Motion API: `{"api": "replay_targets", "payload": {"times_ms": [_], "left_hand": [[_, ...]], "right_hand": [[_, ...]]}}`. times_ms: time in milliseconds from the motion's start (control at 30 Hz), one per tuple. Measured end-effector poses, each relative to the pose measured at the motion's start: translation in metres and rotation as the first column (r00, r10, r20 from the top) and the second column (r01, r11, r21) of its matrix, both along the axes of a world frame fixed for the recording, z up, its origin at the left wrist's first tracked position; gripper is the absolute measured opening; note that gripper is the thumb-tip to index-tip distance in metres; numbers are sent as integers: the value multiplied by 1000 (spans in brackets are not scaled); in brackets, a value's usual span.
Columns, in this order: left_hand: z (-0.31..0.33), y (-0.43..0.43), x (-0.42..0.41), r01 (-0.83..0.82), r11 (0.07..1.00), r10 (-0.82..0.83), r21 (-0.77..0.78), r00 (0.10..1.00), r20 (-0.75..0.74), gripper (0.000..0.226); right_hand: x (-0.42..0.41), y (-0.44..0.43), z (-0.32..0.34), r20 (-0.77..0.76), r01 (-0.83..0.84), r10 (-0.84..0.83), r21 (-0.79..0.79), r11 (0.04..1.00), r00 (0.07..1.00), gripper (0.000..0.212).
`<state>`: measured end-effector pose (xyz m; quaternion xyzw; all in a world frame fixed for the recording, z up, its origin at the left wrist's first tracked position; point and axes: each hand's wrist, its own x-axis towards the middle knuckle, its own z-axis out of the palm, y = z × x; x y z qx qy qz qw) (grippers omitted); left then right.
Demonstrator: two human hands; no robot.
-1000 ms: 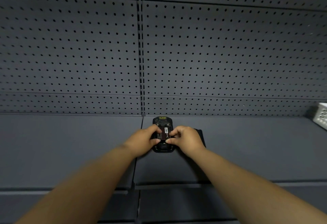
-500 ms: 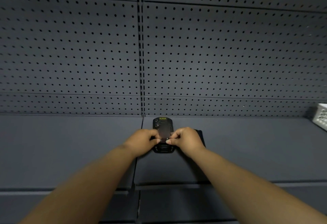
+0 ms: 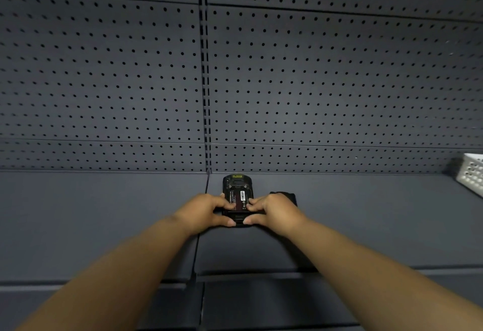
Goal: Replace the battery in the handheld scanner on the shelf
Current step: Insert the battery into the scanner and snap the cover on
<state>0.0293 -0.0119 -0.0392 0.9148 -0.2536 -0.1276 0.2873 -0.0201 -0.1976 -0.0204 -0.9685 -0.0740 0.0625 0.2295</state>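
While my head camera looks down over both forearms, the scanner (image 3: 237, 200) lies flat on the dark grey shelf (image 3: 366, 226), face down, close to the back edge and just right of the seam between the two shelf boards. Its back is open, and the battery (image 3: 237, 200) sits in the well with its dark label and small white barcode patch facing up.

My left hand (image 3: 206, 210) is at the scanner's left side: its fingertips press on the left part of the battery label, and its thumb lies along the scanner's near end. My right hand (image 3: 271, 210) mirrors it on the right side, fingertips on the right part of the label, thumb at the near end, almost meeting the left thumb. Both hands are clamped around the scanner and battery together, fingers curled, neither one spread.

Just beyond my right hand a flat black piece (image 3: 287, 196) lies on the shelf, mostly hidden by my knuckles; I cannot tell what it is.

At the right edge of the shelf stands a white perforated basket (image 3: 473, 173), well apart from the scanner. Behind everything rises the grey pegboard wall (image 3: 326, 82).
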Motion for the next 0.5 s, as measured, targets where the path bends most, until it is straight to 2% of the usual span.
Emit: {"api": "replay_targets", "payload": {"times_ms": [133, 233, 300, 400, 500], "left_hand": [[0, -1, 1, 15, 999, -16, 31, 1000, 21, 47], [5, -1, 0, 46, 995, -51, 91, 997, 56, 47], [10, -1, 0, 60, 985, -75, 163, 993, 91, 48], [16, 0, -1, 72, 977, -93, 199, 991, 98, 50], [22, 1, -2, 70, 973, -93, 220, 991, 95, 50]], "right_hand": [[3, 1, 2, 3, -33, 33, -72, 997, 999, 47], [10, -8, 7, 9, 24, -25, 21, 999, 1000, 39], [20, -20, 13, 52, 86, -87, 15, 996, 995, 45], [29, -39, 22, -46, 155, -165, -160, 975, 985, 77], [33, -54, 24, -201, 119, -201, -359, 926, 959, 87]]}}
